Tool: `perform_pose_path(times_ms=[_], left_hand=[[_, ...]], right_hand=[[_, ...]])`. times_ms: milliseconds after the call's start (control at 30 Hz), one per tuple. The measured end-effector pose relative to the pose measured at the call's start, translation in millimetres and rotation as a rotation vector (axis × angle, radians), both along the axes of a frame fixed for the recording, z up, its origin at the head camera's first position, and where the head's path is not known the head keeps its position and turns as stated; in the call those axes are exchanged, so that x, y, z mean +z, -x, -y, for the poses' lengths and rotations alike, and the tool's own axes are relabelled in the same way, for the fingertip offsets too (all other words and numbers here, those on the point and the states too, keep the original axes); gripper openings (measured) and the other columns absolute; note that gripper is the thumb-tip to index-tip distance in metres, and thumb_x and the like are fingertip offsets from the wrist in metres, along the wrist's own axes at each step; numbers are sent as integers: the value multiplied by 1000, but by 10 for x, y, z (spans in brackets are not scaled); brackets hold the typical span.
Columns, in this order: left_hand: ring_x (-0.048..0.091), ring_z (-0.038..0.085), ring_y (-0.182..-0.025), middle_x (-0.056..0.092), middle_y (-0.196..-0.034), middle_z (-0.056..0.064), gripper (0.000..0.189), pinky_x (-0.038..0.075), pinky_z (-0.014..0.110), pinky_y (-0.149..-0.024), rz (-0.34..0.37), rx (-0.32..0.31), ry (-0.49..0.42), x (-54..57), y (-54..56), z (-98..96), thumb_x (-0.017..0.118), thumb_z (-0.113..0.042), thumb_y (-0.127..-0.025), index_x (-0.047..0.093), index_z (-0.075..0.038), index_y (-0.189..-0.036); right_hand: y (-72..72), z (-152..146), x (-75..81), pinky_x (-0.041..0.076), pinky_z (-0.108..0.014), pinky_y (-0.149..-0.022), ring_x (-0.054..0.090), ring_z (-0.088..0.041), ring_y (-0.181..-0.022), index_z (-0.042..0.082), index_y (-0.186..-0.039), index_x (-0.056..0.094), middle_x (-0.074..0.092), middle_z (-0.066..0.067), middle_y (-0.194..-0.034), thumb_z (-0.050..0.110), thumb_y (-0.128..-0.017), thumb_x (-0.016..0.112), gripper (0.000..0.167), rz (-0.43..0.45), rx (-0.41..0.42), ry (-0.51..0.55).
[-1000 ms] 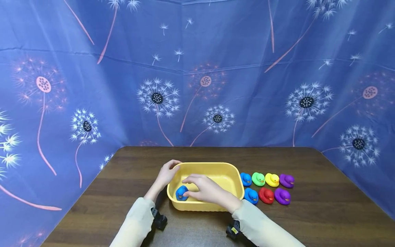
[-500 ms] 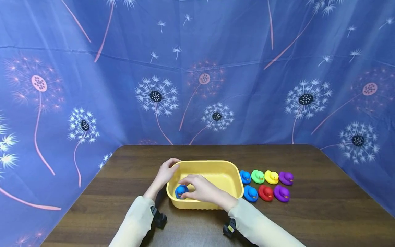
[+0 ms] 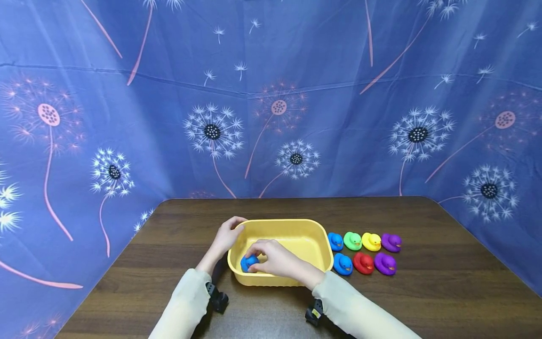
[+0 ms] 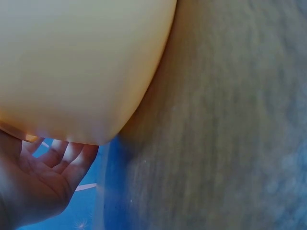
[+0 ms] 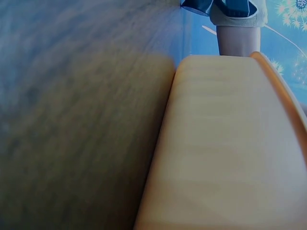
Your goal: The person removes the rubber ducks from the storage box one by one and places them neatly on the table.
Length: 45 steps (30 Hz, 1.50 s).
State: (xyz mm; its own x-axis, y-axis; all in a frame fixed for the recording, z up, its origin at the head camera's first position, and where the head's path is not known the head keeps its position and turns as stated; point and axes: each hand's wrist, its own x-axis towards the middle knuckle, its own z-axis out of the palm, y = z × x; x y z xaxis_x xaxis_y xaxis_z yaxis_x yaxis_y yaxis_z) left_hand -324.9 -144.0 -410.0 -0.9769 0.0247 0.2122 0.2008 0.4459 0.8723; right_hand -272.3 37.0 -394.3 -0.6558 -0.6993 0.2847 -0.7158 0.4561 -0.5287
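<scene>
A yellow plastic tub [image 3: 279,280] stands on the wooden table. At its far left corner my left hand [image 3: 224,238] grips the rim; in the left wrist view that hand's fingers [image 4: 79,165] lie against the outer wall. My right hand [image 3: 277,259] reaches over the near side into the tub. Its thumb and fingers pinch a blue rubber duck [image 3: 247,264] in the near left corner, covering part of it. In the right wrist view the tub's outer wall [image 5: 216,143] hides the right hand's fingers.
Right of the tub, rubber ducks stand in two rows. The back row has blue [image 3: 335,242], green [image 3: 352,241], yellow [image 3: 371,242] and purple [image 3: 391,243] ducks; the front row has blue [image 3: 342,264], red [image 3: 363,263] and purple [image 3: 385,264] ones. A blue dandelion-print cloth [image 3: 347,155] hangs behind.
My right hand's thumb and fingers have closed in on the blue duck inside the tub. The left hand stays at the rim. The head view has shifted slightly.
</scene>
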Motion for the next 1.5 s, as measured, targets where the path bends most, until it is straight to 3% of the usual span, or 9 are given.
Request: perform_pose_path(times_ms=[367, 733, 1033, 1233, 1500], left_hand=[[60, 25, -99, 65, -110, 15, 21, 49, 37, -84, 10, 0, 11, -7, 11, -15, 53, -9, -93, 64, -4, -109], [62, 24, -94, 65, -107, 15, 21, 50, 31, -76, 35, -13, -3, -1, 13, -17, 52, -10, -94, 63, -5, -111], [62, 24, -95, 65, -109, 13, 22, 49, 34, -79, 46, -5, -4, 21, -1, -17, 52, -12, -93, 63, -6, -111], [62, 25, -95, 65, -108, 15, 21, 50, 32, -78, 36, -5, -11, 7, -1, -12, 53, -11, -93, 64, -5, -110], [61, 25, -94, 65, -107, 15, 21, 49, 32, -78, 28, -8, -10, -17, -7, 7, 53, -11, -93, 64, -5, -109]], right_hand=[[5, -10, -13, 53, -25, -79, 65, -15, -85, 7, -96, 64, 68, -2, -92, 11, -75, 78, 25, 76, -13, 9], [-7, -29, -8, 51, -24, -73, 62, -16, -80, 7, -94, 64, 66, -4, -90, 13, -74, 79, 25, -18, -38, 8], [-7, -30, -11, 51, -28, -79, 63, -15, -85, 5, -97, 66, 67, -4, -91, 10, -72, 80, 28, 1, -45, 5], [-15, -22, 1, 50, -23, -80, 62, -8, -83, 8, -96, 67, 69, 0, -89, 12, -73, 80, 27, 31, -68, -13], [-6, -24, -1, 49, -23, -80, 63, -11, -83, 6, -100, 68, 69, -2, -91, 14, -75, 78, 28, -45, -43, -30]])
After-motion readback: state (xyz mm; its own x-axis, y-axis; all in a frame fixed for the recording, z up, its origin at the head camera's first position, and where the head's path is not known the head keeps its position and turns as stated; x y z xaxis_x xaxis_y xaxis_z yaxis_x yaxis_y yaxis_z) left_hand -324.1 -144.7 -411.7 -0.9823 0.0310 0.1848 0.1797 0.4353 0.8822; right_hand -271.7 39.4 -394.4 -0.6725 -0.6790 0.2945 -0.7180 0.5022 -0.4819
